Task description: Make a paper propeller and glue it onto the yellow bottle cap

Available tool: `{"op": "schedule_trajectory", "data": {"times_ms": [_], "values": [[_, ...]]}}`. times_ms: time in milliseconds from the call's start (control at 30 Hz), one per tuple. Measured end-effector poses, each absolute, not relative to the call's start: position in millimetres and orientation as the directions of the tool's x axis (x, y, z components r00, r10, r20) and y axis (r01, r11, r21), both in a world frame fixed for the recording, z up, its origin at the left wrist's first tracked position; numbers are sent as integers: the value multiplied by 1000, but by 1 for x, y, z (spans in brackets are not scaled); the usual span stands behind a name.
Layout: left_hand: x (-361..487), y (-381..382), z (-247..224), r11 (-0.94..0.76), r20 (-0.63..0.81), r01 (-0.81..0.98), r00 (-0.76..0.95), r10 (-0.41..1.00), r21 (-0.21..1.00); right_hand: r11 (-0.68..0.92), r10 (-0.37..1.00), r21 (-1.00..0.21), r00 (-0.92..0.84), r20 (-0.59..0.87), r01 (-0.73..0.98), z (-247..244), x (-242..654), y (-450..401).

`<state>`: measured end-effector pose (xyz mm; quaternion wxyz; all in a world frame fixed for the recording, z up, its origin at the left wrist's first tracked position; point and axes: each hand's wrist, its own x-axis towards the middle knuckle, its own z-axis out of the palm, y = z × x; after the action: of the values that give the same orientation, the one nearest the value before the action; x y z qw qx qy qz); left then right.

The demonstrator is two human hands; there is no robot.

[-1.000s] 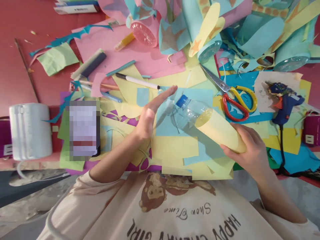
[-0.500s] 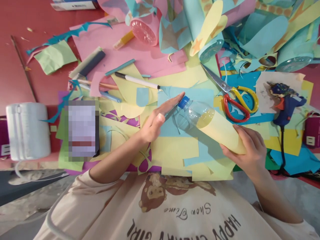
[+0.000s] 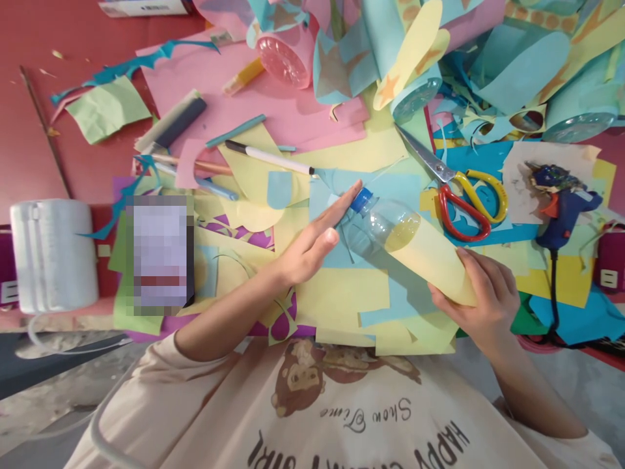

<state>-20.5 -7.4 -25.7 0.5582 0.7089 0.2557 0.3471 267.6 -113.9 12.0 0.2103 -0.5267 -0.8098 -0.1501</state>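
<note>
A clear plastic bottle point(image 3: 398, 225) with a blue cap point(image 3: 361, 200) lies tilted across the middle, its lower part wrapped in pale yellow paper point(image 3: 434, 260). My right hand point(image 3: 481, 286) is closed around the wrapped bottom end. At the other end, my left hand point(image 3: 315, 244) is held flat with fingers stretched and thumb apart, its fingertips beside the cap; I cannot tell whether they touch it. Under the bottle is a light blue paper sheet point(image 3: 327, 251). Scissors point(image 3: 469, 202) with one red and one yellow handle lie open just beyond the bottle.
A blue glue gun point(image 3: 561, 218) rests at right, its cord running toward the near edge. Paper-covered bottles point(image 3: 417, 94) crowd the far right. A white marker point(image 3: 271, 158), a phone-like device with a blurred screen point(image 3: 161, 254) and a white case point(image 3: 55, 254) lie leftward among paper scraps.
My left thumb has shifted slightly right and the left palm looks turned a little more toward the bottle. The bottle and my right hand are nearly unmoved. The view has shifted slightly.
</note>
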Motion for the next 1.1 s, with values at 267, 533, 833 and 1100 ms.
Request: {"op": "schedule_trajectory", "data": {"times_ms": [267,533,833,1100], "values": [[-15,-7,-24,-401,314,10,605,732,916,400,781,23,-354,514,916,11,269,-115],[-13,-7,-30,-455,369,-27,629,685,890,402,792,6,-350,500,916,9,271,-117],[-16,-8,-27,-381,285,20,627,725,924,403,793,12,-356,495,915,12,267,-113],[-8,-13,-22,-222,259,-135,533,806,966,380,813,39,-354,462,924,12,269,-115]]}}
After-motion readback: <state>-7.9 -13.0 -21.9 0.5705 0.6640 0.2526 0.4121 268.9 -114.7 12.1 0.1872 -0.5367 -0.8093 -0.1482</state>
